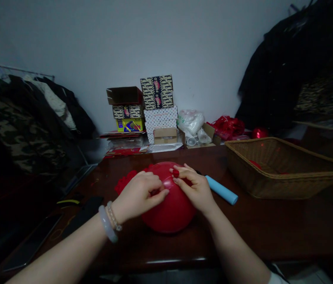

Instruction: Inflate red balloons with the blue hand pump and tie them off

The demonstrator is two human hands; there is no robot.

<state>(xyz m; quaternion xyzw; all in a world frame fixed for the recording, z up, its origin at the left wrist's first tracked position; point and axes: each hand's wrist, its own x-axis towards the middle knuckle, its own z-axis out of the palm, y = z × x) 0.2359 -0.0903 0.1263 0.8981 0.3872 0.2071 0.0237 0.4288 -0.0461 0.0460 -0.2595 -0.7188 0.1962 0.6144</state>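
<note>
Head view: on the table (272,232), centre of the frame, a red balloon (168,216).
Likely light, springy and easily burst; best cradled by its lower sides. With left hand (142,191) curled over it, cannot tell whether gripping anything; with right hand (195,186), pinching a small red piece (175,172).

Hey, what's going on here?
Someone is handling a red balloon on a dark table. The right hand holds a small red piece in its fingers; the left hand curls over the balloon, its grip unclear. A light-blue cylinder and a wicker basket are to the right.
</note>
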